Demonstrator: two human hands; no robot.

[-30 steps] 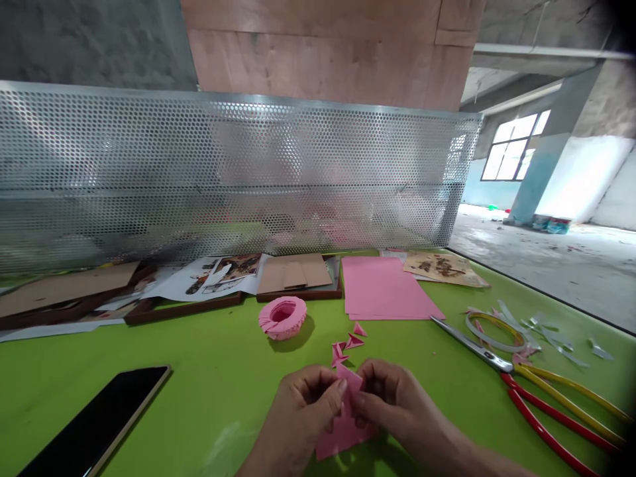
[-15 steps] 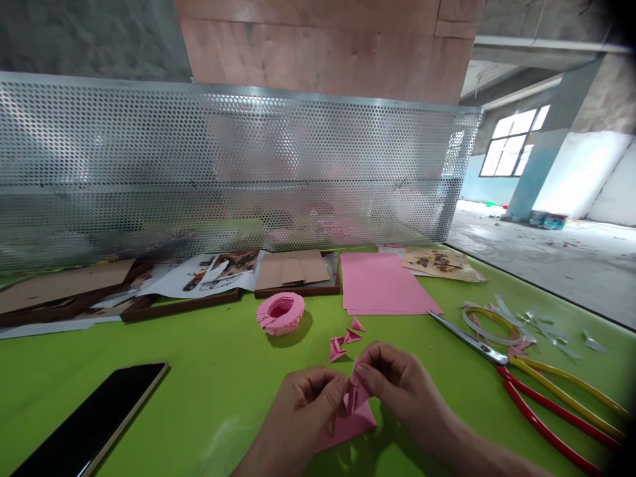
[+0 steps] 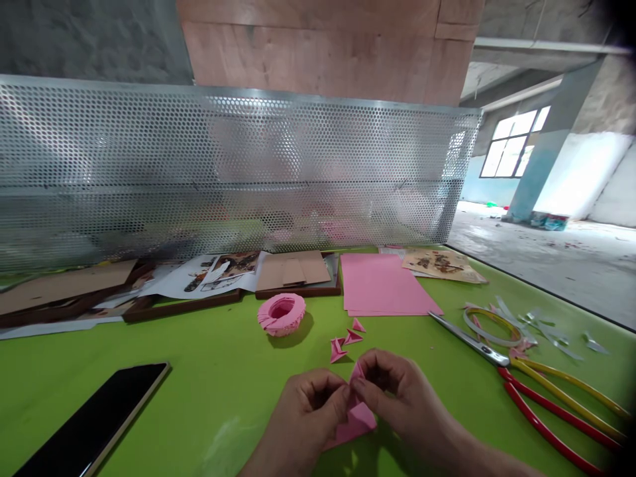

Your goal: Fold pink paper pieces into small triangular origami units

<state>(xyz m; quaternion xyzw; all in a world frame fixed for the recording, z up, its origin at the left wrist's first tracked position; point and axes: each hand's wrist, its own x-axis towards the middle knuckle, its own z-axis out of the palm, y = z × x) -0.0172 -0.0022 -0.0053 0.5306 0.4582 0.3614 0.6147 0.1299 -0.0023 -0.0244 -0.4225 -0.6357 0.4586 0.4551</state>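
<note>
Between my two hands, near the bottom centre, is a small folded pink paper piece point(image 3: 356, 375). My left hand point(image 3: 309, 414) pinches its left side with thumb and forefinger. Opposite it, my right hand point(image 3: 400, 392) grips the upper right part, thumb against finger. Just below the fingers a flat pink paper point(image 3: 355, 425) lies on the green table point(image 3: 209, 391), partly covered by my left hand. Beyond my hands sit several small folded pink triangles point(image 3: 338, 350). A pink ring of folded paper point(image 3: 281, 314) rests farther back, to the left.
A phone point(image 3: 99, 417) lies at the left. Large scissors point(image 3: 491, 352) with red and yellow handles, a tape roll point(image 3: 493, 326) and clear scraps are at the right. Pink sheets point(image 3: 380, 283), framed boards point(image 3: 293, 270) and a perforated metal screen point(image 3: 278, 172) stretch behind.
My fingers have come closer together around the folded pink piece, covering more of it. My left hand has shifted slightly right. More of the flat paper's lower left is hidden.
</note>
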